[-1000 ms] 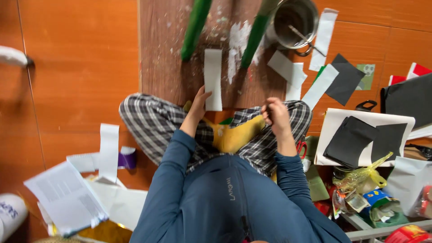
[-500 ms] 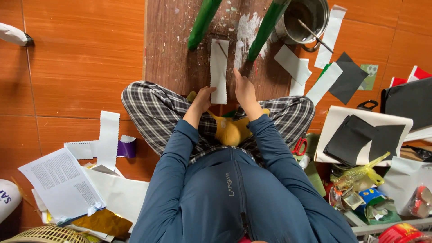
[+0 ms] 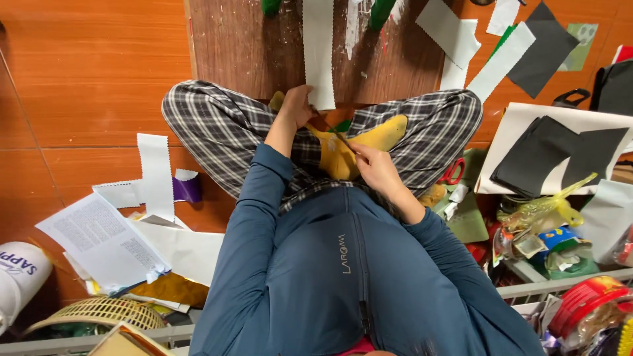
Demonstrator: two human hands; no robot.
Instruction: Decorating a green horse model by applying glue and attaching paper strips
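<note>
Since half a second ago both hands have drawn back from the board toward the lap, and the head camera has tipped down so the metal pot at the top has slipped out of view. The left hand [image 3: 295,107] now sits at the near end of the long white paper strip [image 3: 319,49], fingers curled together and pinching its lower edge where it hangs over the rim of the paint-smeared wooden board [image 3: 244,46]. The right hand [image 3: 374,166] rests lower, over the crossed legs in checked trousers [image 3: 217,128], its fingers pressed together around a thin dark stick [image 3: 331,129], possibly a brush handle, though it is too slim to be sure; the stick slants up toward the strip's bottom edge. Between the hands lie feet in yellow socks [image 3: 343,153]. More white strips [image 3: 476,47] and a black sheet [image 3: 547,46] lie on the orange floor to the right, with red-handled scissors [image 3: 453,173] just beside the right knee. To the left sit a printed page [image 3: 99,237] and a purple tape roll [image 3: 187,188].
</note>
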